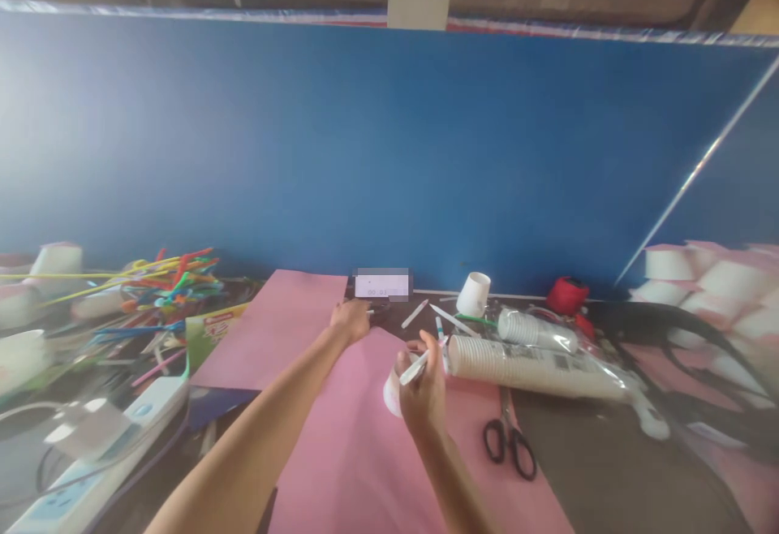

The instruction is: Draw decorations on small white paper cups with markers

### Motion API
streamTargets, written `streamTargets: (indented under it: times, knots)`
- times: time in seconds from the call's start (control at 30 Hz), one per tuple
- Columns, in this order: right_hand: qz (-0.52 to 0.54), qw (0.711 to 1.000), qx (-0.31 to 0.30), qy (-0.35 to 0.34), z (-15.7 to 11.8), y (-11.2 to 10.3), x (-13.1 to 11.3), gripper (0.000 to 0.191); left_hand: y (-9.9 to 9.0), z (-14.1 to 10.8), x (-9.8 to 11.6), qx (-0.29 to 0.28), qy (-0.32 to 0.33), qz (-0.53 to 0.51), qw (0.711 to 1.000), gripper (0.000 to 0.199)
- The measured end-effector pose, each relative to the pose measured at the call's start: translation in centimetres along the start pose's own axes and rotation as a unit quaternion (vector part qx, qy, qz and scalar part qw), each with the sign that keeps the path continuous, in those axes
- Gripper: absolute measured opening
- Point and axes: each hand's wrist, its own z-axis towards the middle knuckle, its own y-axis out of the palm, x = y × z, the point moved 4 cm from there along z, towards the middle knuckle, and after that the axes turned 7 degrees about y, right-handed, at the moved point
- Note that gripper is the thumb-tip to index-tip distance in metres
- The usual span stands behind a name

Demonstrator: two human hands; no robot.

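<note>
My right hand [428, 392] is closed around a white marker pen [415, 368], which slants across the fingers. Just left of that hand, a white paper cup [391, 394] sits on pink paper [359, 437], partly covered by the hand. I cannot tell if the hand also touches the cup. My left hand [351, 320] reaches to the far edge of the pink paper, fingers curled, beside a small lit display [381, 286]. What those fingers hold, if anything, is too small to make out.
Scissors [510, 445] lie at right by stacked paper cups [535, 368] in plastic. Another cup [473, 294] stands behind, near loose markers [415, 314]. At left are pipe cleaners [176, 274] and a power strip [115, 445]. A blue partition [389, 152] rises behind.
</note>
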Motion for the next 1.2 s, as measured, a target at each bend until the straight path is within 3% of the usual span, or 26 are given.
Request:
streamTargets:
  times: [0.23,0.67,0.83,0.93,1.07,1.13,1.2]
  knots:
    - [-0.009,1.0,-0.003,-0.002,0.0,0.1,0.0,0.038,1.4,0.8,-0.2,-0.01,-0.005,0.052,0.999,0.03]
    - [-0.027,0.999,0.007,-0.023,0.0,0.0,-0.2,0.036,2.4,1.4,-0.5,-0.005,0.005,0.019,1.0,0.022]
    - [-0.004,1.0,0.001,-0.012,0.0,0.1,0.2,0.036,1.4,1.1,-0.5,0.061,-0.018,-0.047,0.997,0.023]
    - [0.006,1.0,0.0,-0.004,0.2,-0.1,0.4,0.037,0.5,-0.6,0.1,0.123,-0.021,-0.114,0.986,0.03]
    - [-0.002,1.0,-0.021,-0.006,0.3,-0.2,0.2,0.039,0.6,-5.1,1.9,0.14,0.021,-0.218,0.966,0.037]
    - [-0.003,0.999,-0.043,-0.005,0.1,0.0,0.2,0.041,0.8,-7.6,2.8,0.166,0.054,-0.36,0.917,0.032]
    - [0.001,0.998,-0.055,-0.003,0.0,0.0,0.2,0.043,1.2,-9.7,3.4,0.151,0.041,-0.468,0.87,0.025]
